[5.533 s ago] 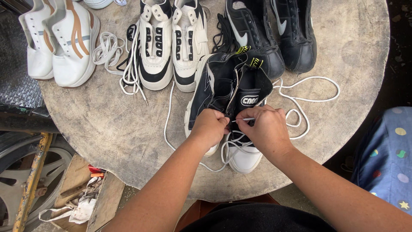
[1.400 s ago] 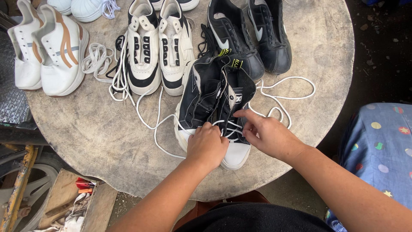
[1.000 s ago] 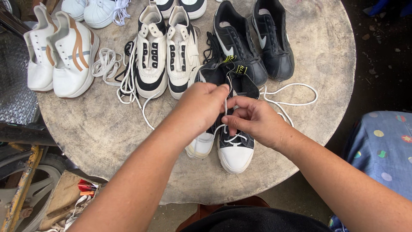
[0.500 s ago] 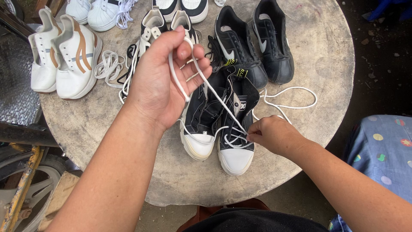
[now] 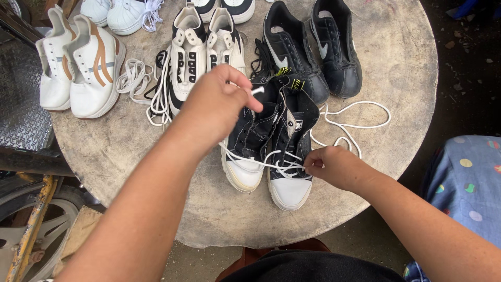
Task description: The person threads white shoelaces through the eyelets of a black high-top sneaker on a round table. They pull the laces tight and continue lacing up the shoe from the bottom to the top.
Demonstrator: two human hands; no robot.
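Note:
A pair of black high-top shoes with white toe caps point(image 5: 271, 141) stands on a round concrete table point(image 5: 130, 151). My left hand point(image 5: 216, 104) hovers above the left shoe, pinching the white tip of a white shoelace point(image 5: 344, 125) that runs down to the eyelets. My right hand point(image 5: 334, 167) rests at the right shoe's lower eyelets, fingers closed on the crossed lace there. The lace's other length trails in loops on the table to the right.
Black low sneakers point(image 5: 313, 47) stand behind the high-tops. A white-and-black pair point(image 5: 203, 49) and loose laces point(image 5: 133, 78) lie to the left, white-and-tan shoes point(image 5: 78, 65) at far left. A blue dotted cloth point(image 5: 464, 183) is at the right; metal plate and a wheel lie below left.
My left hand, raised high with the lace half a second ago, has come down closer to the shoes with the lace tip. My right hand stays at the lower eyelets.

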